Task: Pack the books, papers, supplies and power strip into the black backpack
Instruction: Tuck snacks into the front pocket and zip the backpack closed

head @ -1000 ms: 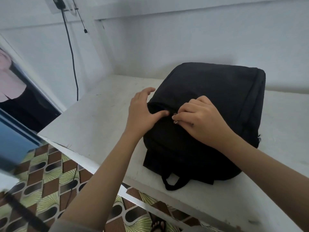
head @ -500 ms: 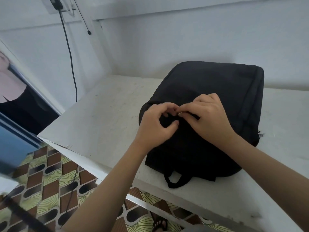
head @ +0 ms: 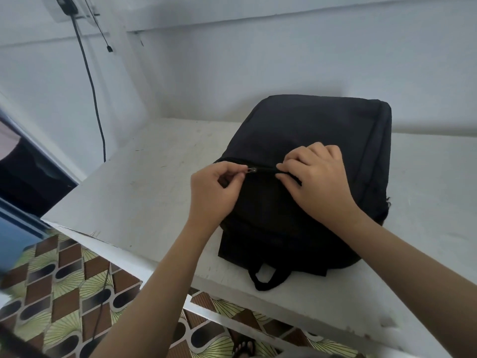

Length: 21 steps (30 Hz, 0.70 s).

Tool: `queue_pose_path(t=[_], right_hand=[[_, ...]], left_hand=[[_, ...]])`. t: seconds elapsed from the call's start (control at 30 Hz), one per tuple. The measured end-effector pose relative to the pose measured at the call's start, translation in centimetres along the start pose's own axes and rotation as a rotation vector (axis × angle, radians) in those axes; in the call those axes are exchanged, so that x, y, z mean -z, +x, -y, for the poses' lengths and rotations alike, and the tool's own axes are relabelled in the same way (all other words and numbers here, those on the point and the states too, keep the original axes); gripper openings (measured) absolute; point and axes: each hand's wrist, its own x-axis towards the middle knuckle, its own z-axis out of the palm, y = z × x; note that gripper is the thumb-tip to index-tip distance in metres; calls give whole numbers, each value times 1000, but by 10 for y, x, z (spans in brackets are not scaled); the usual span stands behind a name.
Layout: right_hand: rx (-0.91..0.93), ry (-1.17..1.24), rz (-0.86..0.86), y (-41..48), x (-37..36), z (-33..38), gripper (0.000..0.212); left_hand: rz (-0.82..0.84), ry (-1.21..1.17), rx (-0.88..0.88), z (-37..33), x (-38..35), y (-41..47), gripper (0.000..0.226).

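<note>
The black backpack (head: 317,130) lies flat on the white table (head: 144,192), its carry loop (head: 267,279) toward me. My left hand (head: 214,192) pinches the small metal zipper pull (head: 251,169) on the bag's near part. My right hand (head: 315,182) pinches the fabric along the zipper line just right of the pull. No books, papers, supplies or power strip are in view.
A black cable (head: 90,86) hangs down the white wall from a plug (head: 65,3) at top left. The table's left edge drops to a patterned tile floor (head: 59,288). A person in dark clothing stands at far left (head: 23,177). Toes show below the table (head: 244,347).
The zipper pull passed from my right hand to my left, which has drawn it leftward. My right hand now holds the fabric beside it.
</note>
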Motion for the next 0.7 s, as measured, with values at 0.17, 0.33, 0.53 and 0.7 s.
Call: queue_pose_path(t=[0.17, 0.33, 0.53, 0.7], right_hand=[[0, -30, -2, -5, 2, -3, 14], [-210, 119, -7, -15, 17, -5, 24], [-836, 191, 21, -56, 40, -32, 55], [-1163, 457, 45, -91, 51, -40, 34]], left_hand=[[-158, 143, 137, 27, 20, 21, 16], [23, 288, -21, 23, 7, 23, 24], [369, 379, -394, -5, -32, 3, 54], [424, 475, -434, 2, -48, -7, 60]])
